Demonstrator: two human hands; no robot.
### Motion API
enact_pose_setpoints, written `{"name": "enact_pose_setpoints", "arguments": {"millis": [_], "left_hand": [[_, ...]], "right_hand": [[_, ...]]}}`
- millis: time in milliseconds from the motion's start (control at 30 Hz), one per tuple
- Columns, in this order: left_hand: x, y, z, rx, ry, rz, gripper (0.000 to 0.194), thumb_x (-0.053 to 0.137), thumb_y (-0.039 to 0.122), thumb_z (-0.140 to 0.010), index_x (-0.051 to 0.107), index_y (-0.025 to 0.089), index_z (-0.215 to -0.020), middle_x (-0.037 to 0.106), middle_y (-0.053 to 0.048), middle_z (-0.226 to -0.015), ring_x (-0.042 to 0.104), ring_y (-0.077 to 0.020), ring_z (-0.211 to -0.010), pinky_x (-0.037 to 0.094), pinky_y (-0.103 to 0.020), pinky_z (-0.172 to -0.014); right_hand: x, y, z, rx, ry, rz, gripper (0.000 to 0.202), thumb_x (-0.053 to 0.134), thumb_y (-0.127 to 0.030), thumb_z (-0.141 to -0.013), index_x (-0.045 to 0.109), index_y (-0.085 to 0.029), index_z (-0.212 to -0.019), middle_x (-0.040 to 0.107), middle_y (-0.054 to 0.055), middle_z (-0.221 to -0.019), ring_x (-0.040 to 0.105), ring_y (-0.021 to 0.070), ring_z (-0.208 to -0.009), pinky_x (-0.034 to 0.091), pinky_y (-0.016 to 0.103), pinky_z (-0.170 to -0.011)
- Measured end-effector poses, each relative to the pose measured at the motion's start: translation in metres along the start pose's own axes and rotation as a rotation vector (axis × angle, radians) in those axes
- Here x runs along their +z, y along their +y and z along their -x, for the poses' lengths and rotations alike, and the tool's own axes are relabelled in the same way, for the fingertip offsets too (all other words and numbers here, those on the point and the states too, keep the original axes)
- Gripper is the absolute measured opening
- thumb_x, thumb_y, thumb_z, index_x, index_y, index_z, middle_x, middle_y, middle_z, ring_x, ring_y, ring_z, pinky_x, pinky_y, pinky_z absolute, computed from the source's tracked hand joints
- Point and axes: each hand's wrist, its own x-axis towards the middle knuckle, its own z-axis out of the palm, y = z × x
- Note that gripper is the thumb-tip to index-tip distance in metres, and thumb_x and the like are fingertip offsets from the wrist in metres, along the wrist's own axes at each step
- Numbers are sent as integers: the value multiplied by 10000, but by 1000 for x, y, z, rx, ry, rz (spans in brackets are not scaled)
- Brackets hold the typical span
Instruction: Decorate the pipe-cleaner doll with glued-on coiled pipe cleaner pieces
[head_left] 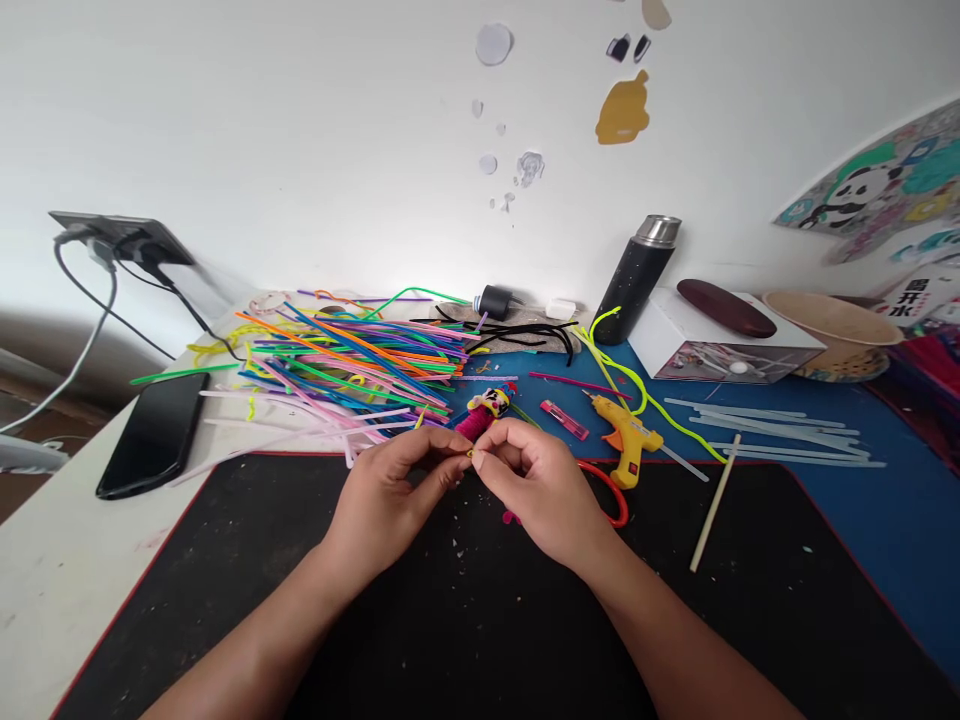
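Observation:
Above the black mat, my left hand and my right hand meet at their fingertips. Both pinch a small yellow piece, mostly hidden by the fingers. Just behind them lies a small figure with a magenta body and a yellow, white and black head. A red-handled pair of scissors is partly covered by my right hand. The yellow glue gun rests to the right of that hand.
Many coloured pipe cleaners are piled at the back left, beside a black phone. At the right are glue sticks, a wooden stick, a black flask, a white box and a basket.

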Motion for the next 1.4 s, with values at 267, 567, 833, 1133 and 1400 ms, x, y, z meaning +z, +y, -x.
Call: {"name": "enact_pose_setpoints", "arguments": {"millis": [267,567,833,1133,1400], "left_hand": [[-3,1,0,214,35,-170,102,729,140,-948,760,230,-986,808,22,-874,746,-121,-750,573,-180,-722],[-6,0,-1,260,5,-199,147,724,88,-938,757,225,-978,810,40,-867,749,-100,-749,550,-143,-724],[-10,0,-3,291,-42,-194,187,667,48,-947,746,218,-947,806,28,-877,748,-104,-762,549,-151,-726],[-3,-1,-3,21,-30,65,88,710,180,-944,786,214,-918,771,16,-783,715,-119,-681,569,-182,-640],[-1,4,-7,-271,-102,424,229,837,385,-888,763,168,-903,720,-14,-767,676,-137,-681,578,-226,-614]], "right_hand": [[-1,-1,-1,-7,-19,-5,105,664,-301,-888,656,-196,-882,470,-82,-620,401,99,-554,289,243,-504],[-3,1,0,-5,-32,11,103,671,-301,-899,666,-198,-890,473,-81,-630,401,99,-557,294,244,-508],[-4,1,-1,3,-45,60,114,666,-303,-920,677,-196,-880,479,-75,-625,405,102,-551,286,249,-504],[-7,2,-1,-5,-72,84,177,667,-364,-955,707,-193,-934,493,-69,-641,403,101,-558,290,244,-505],[-5,2,-1,-39,-55,67,213,671,-403,-970,688,-194,-929,484,-66,-644,400,102,-559,303,239,-507]]}}
